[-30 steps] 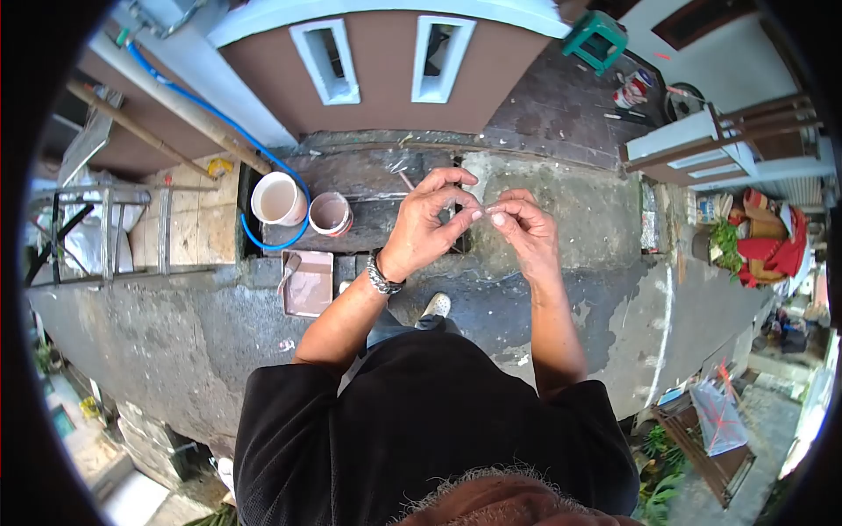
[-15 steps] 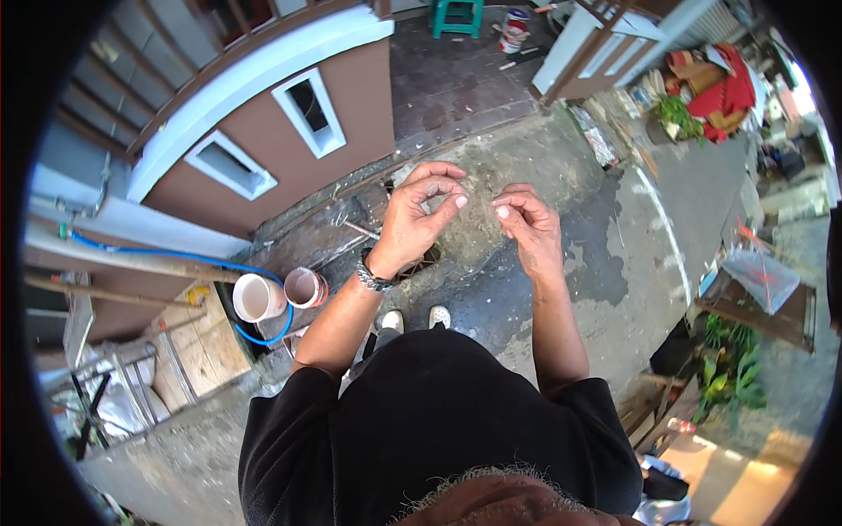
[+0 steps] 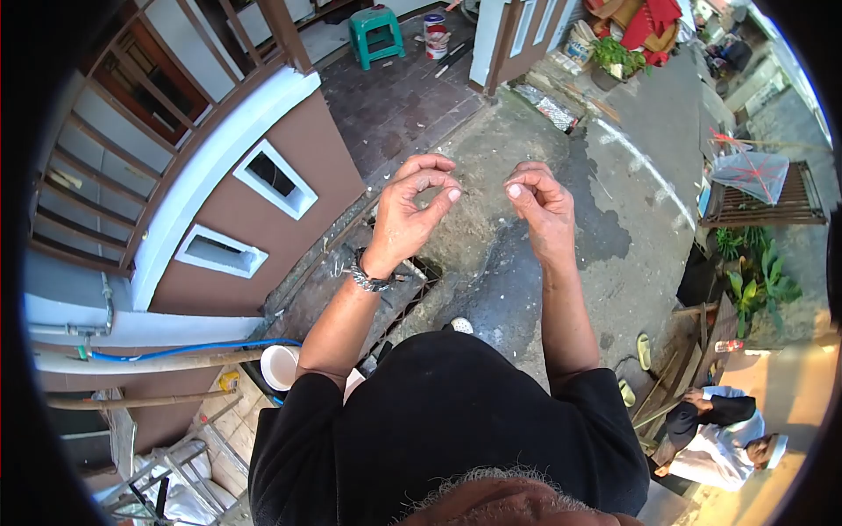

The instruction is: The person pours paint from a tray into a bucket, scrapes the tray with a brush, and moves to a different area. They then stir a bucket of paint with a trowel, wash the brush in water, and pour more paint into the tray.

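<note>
My left hand is raised over the concrete ground, its thumb and index fingertip curled together in a pinch, the other fingers bent behind. A dark metal chain bracelet circles that wrist. Level with it, a short gap to the right, my right hand has its thumb pressed to its curled fingers. Anything between the fingertips of either hand is too small to make out. Neither hand touches the other.
On the left runs a brown wall with a white rim. A teal stool stands on dark tiles. A white bucket and blue hose lie lower left. Another person sits at lower right, near yellow sandals.
The view has turned and moved forward, bringing a seated person and sandals into sight at lower right. My hands keep their pinched pose but are slightly farther apart.
</note>
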`<state>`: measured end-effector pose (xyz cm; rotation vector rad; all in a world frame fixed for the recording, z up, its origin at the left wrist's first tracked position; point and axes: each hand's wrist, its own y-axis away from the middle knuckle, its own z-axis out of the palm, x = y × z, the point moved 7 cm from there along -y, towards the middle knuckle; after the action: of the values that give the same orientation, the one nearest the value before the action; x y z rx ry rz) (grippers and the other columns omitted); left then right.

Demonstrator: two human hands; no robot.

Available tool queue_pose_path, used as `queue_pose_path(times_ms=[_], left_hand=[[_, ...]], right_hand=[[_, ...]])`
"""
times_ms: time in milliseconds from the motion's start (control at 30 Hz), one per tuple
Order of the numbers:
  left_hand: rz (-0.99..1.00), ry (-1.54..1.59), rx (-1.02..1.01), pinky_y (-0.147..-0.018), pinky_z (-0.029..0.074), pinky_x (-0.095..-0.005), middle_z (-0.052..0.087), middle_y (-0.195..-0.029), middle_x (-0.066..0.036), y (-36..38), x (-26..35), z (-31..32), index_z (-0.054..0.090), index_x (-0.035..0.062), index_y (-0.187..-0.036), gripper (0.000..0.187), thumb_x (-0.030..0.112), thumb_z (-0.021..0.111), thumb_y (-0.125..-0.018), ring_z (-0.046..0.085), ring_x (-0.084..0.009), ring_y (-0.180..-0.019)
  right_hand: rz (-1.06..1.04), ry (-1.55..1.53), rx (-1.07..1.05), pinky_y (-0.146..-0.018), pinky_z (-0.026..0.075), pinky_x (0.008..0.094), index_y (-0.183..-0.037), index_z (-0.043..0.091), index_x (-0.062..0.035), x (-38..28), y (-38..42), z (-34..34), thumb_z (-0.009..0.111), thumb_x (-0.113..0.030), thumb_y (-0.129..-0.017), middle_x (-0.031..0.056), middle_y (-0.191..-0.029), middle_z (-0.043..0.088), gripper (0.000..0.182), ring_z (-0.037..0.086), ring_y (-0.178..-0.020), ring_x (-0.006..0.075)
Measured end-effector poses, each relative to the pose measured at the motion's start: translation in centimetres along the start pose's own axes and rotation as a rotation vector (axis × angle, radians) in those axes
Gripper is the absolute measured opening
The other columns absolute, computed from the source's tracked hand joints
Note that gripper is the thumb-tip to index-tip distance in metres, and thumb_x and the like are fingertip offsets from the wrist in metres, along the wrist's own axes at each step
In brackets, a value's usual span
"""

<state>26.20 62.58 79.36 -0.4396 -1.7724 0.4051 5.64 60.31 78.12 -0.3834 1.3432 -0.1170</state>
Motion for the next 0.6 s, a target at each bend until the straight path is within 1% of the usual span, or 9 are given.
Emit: queue_pose_path(times_ms=[133,233,333,433,467,567,600], left_hand=[[0.002,0.035,-0.025,-0.094,0.051,-0.033,0.058,-0.12,-0.008,-0.6,0.5,0.6,0.072,0.0017,-0.094,0.008,0.008,0.07,-0.089,0.058,-0.0158,-0.11],[0.02,0.047,-0.042,-0.094,0.05,-0.0333,0.059,-0.119,-0.008,-0.8,1.2,1.2,0.072,0.0017,-0.094,0.008,0.007,0.07,-0.088,0.058,-0.0161,-0.11],[0.11,-0.037,-0.063,-0.092,0.051,-0.0339,0.061,-0.117,-0.008,-1.4,3.0,2.3,0.072,0.0023,-0.094,0.009,0.005,0.071,-0.086,0.059,-0.0173,-0.11],[0.275,-0.128,-0.071,-0.091,0.05,-0.0333,0.063,-0.115,-0.01,-2.0,6.4,3.7,0.072,0.0038,-0.094,0.01,0.005,0.073,-0.084,0.061,-0.0196,-0.109],[0.316,-0.178,-0.066,-0.09,0.051,-0.0332,0.064,-0.115,-0.009,-2.1,7.4,4.2,0.072,0.0047,-0.094,0.011,0.005,0.074,-0.082,0.062,-0.0208,-0.108],[0.46,-0.35,-0.066,-0.086,0.053,-0.0336,0.066,-0.113,-0.008,-2.2,10.0,5.8,0.072,0.0073,-0.091,0.014,0.005,0.076,-0.078,0.065,-0.0238,-0.104],[0.522,-0.417,-0.073,-0.085,0.053,-0.0341,0.066,-0.113,-0.007,-2.1,10.7,6.3,0.072,0.0081,-0.091,0.015,0.005,0.076,-0.077,0.066,-0.0247,-0.103]], right_hand=[[-0.05,0.037,0.059,-0.07,0.04,0.022,-0.095,0.071,-0.0031,-1.7,0.5,-2.1,0.073,-0.007,-0.087,0.0005,-0.107,0.056,0.009,0.05,-0.079,0.0048],[-0.05,0.056,0.08,-0.068,0.04,0.0215,-0.097,0.072,-0.0038,-2.6,1.1,-3.5,0.073,-0.009,-0.088,-0.0002,-0.107,0.056,0.01,0.049,-0.078,0.0048],[-0.149,0.248,0.033,-0.064,0.038,0.0198,-0.098,0.073,-0.0048,-4.8,1.4,-3.6,0.075,-0.013,-0.087,-0.0009,-0.107,0.057,0.013,0.047,-0.072,0.0036],[-0.07,0.33,-0.006,-0.061,0.037,0.0191,-0.098,0.074,-0.0052,-5.8,2.2,-2.2,0.077,-0.017,-0.086,-0.0013,-0.107,0.057,0.017,0.045,-0.068,0.0025],[-0.054,0.317,0.006,-0.06,0.038,0.0194,-0.097,0.074,-0.0051,-5.6,2.4,-2.0,0.078,-0.019,-0.085,-0.0014,-0.105,0.057,0.019,0.045,-0.066,0.0017],[-0.073,0.193,0.059,-0.061,0.038,0.0197,-0.096,0.074,-0.0041,-4.5,2.8,-2.1,0.078,-0.019,-0.086,-0.0009,-0.101,0.058,0.019,0.046,-0.067,0.0023],[-0.106,0.177,0.083,-0.062,0.039,0.0202,-0.095,0.074,-0.0034,-4.7,3.0,-2.2,0.076,-0.019,-0.087,-0.0004,-0.098,0.059,0.018,0.047,-0.07,0.0028]])
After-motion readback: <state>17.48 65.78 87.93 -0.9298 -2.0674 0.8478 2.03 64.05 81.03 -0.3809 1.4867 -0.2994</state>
